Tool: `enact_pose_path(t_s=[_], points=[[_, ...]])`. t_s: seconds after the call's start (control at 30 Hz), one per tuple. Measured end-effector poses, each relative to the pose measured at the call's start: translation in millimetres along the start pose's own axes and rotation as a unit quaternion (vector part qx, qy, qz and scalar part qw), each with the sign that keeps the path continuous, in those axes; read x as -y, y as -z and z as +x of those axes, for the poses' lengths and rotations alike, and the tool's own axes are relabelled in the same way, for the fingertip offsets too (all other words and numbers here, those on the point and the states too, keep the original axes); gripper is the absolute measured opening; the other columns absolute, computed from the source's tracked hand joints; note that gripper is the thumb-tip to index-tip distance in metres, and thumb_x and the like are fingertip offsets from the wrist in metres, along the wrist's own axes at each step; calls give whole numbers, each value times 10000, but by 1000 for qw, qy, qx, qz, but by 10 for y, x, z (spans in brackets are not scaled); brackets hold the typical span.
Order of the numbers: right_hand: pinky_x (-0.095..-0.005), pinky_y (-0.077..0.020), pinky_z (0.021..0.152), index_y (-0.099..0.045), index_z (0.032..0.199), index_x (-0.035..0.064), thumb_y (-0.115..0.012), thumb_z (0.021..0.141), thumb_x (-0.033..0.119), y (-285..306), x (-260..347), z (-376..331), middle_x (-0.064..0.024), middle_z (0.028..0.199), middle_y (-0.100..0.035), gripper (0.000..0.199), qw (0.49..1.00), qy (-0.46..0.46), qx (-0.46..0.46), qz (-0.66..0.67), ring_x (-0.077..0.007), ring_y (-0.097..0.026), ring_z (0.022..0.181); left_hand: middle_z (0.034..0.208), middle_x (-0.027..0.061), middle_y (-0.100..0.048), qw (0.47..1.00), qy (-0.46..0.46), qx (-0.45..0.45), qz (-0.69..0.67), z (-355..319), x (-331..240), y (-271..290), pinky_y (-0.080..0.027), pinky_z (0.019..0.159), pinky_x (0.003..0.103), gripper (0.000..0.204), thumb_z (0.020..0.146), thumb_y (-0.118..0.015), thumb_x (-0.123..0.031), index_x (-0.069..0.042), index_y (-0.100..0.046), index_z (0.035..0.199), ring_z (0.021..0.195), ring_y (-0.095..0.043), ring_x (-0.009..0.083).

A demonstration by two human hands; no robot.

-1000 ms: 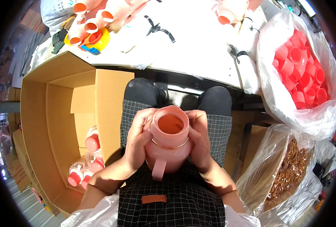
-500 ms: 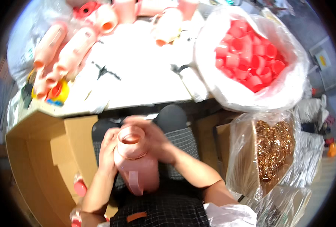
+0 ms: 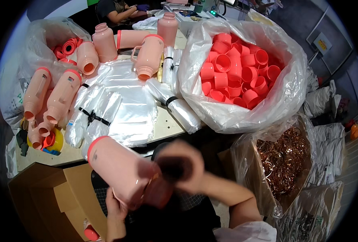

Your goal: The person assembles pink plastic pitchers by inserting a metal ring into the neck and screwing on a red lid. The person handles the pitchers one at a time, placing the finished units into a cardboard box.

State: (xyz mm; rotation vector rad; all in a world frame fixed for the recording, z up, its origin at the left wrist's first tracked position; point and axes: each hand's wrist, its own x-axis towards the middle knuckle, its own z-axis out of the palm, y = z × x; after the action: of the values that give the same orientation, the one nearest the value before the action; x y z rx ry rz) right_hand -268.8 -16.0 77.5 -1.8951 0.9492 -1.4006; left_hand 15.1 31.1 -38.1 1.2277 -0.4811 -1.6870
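A pink thermos jug body (image 3: 120,167) with a red rim lies tilted over my lap, rim end up and left, neck end low and right in shadow. My left hand (image 3: 116,205) is closed on its underside near the handle. At the neck end my right hand (image 3: 185,165) is smeared by motion. Whether it touches the jug or holds anything cannot be made out.
On the table (image 3: 169,123) lie clear plastic sleeves (image 3: 132,109) and several pink jug bodies (image 3: 68,97). A bag (image 3: 191,80) of red cups (image 3: 235,68) stands right, above a box of copper-coloured rings (image 3: 285,161). An open carton (image 3: 42,193) is at left. A person (image 3: 118,12) sits beyond.
The jug has gone from upright, mouth toward me, to tilted with its red-rimmed end up left. My right hand has moved right. The view has lifted, showing more of the table's far side.
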Motion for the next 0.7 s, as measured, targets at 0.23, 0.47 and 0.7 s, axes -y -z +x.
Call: enact_pose_path(t_s=[0.23,0.47,0.7], points=[[-525,-438,1047,-360,1417,-36,-828,752,233,1967,-1817,952,-319,1408,-409,857,698,-265,-306,-591,-472,-469,1245,874,23,-580,998,-37,-8,-45,216,12,-413,-469,529,230,563,854,-505,66,-20,-440,1406,685,-555,83],[-454,-507,979,-412,1455,-9,-746,812,241,1652,-1386,661,-259,1375,-501,767,802,-106,-346,-476,-385,-587,1183,874,48,-597,983,-32,-87,-161,197,8,-414,-411,438,206,650,829,-431,106,-63,-398,1455,540,-504,87],[-380,-519,987,-470,1418,48,-800,888,313,-387,-485,-1058,-138,1300,-547,677,918,-367,32,148,-260,-600,1171,1059,61,-602,940,-308,-150,-1,-33,-490,-269,-486,611,209,407,994,-476,-12,-47,-397,1391,742,-589,98]])
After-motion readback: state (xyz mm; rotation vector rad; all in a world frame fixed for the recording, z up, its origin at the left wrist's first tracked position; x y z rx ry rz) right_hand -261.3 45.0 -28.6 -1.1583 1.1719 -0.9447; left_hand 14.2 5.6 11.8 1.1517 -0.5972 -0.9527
